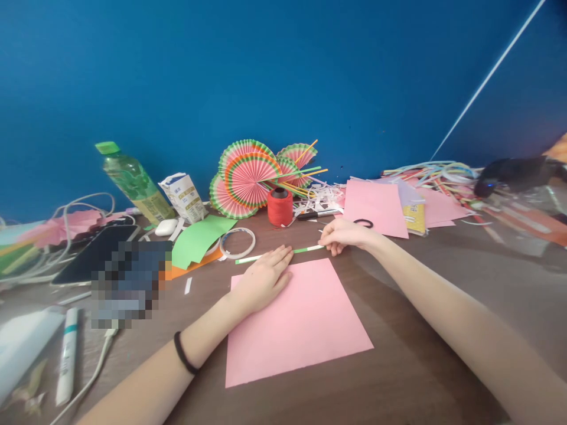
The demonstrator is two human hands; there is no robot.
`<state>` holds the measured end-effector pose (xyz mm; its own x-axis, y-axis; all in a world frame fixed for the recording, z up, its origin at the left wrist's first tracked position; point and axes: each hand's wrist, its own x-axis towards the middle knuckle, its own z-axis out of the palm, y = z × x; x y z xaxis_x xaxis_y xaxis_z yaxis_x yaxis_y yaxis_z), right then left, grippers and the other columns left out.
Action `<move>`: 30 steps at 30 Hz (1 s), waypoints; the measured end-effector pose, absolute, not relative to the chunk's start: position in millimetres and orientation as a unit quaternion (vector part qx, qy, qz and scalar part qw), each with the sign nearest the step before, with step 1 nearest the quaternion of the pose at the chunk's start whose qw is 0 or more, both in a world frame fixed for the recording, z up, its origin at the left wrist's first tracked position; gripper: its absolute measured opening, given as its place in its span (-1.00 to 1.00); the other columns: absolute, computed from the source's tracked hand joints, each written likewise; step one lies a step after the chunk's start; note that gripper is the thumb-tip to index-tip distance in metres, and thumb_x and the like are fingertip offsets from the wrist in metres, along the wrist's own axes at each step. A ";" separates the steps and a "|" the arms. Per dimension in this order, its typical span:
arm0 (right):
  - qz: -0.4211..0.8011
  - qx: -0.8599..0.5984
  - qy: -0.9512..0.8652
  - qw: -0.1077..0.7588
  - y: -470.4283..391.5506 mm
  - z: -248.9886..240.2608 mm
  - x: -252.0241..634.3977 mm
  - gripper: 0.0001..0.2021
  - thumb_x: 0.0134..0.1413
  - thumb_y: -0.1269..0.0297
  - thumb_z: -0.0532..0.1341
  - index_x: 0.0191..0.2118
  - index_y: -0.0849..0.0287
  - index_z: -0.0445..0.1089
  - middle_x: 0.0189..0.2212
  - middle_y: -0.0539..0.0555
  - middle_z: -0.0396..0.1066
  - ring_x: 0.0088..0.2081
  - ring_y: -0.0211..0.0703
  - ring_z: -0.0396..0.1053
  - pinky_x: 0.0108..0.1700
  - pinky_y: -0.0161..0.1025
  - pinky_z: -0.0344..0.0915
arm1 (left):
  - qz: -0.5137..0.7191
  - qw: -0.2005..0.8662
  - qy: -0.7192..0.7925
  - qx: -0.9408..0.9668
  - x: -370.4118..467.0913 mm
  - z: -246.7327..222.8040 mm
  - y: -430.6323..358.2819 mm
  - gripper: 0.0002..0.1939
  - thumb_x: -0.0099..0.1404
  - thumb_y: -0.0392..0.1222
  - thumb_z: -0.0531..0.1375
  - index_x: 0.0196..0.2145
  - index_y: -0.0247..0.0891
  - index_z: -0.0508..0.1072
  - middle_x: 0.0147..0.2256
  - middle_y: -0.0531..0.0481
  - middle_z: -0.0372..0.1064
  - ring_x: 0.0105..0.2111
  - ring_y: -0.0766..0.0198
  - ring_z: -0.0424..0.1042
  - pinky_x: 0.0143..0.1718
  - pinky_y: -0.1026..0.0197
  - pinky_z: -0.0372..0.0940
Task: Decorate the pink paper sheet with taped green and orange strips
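Note:
A square sheet of pink paper (296, 324) lies on the dark brown table in front of me. Along its far edge runs a narrow green-and-white strip (305, 250). My left hand (266, 277) rests flat, fingers stretched out, over the strip and the paper's upper left part, hiding the strip's middle. At the strip's right end, the thumb and fingers of my right hand (339, 236) are pinched together on it. Left of the strip stands nearest a roll of white tape (238, 242). Just beyond it is a spool of red thread (280, 208).
Folded paper fans (252, 177) lean against the blue wall. A green bottle (133, 183), a small carton (183, 198) and green paper (199, 239) are at left, with a phone, cables and a marker (67, 357). Pink sheets (376, 206) and scraps lie at right.

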<state>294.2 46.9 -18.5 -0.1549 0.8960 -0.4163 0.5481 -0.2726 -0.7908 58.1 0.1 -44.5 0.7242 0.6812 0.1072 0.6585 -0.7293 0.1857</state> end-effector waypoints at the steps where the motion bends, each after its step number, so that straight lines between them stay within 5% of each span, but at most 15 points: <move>1: 0.490 -0.628 -0.580 0.172 46.7 -18.1 293.7 -0.83 -0.25 0.36 0.32 -0.63 0.29 0.32 -0.73 -0.02 0.33 -0.71 -0.38 0.31 -0.66 -0.49 0.25 | 0.083 0.067 0.362 0.926 58.0 -44.7 0.1 -0.52 0.32 -0.15 -0.13 0.15 -0.37 0.11 0.18 -0.12 0.00 0.19 0.21 -0.05 0.18 0.10 -0.05; 30: 0.348 -0.645 -0.674 0.097 46.5 -19.8 293.0 -0.80 -0.21 0.38 0.21 -0.70 0.23 0.21 -0.78 -0.07 0.26 -0.77 -0.41 0.20 -0.70 -0.46 0.13 | 0.080 0.050 0.355 0.930 57.7 -47.1 2.0 -0.52 0.33 -0.14 -0.14 0.15 -0.39 0.11 0.18 -0.12 0.00 0.19 0.20 -0.05 0.18 0.08 -0.04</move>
<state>293.0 46.5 -19.8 -0.1504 0.9360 -0.3183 0.8013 -0.0732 -0.5937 57.7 2.0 -47.1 0.7357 0.6678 0.1135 0.6518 -0.7435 0.1496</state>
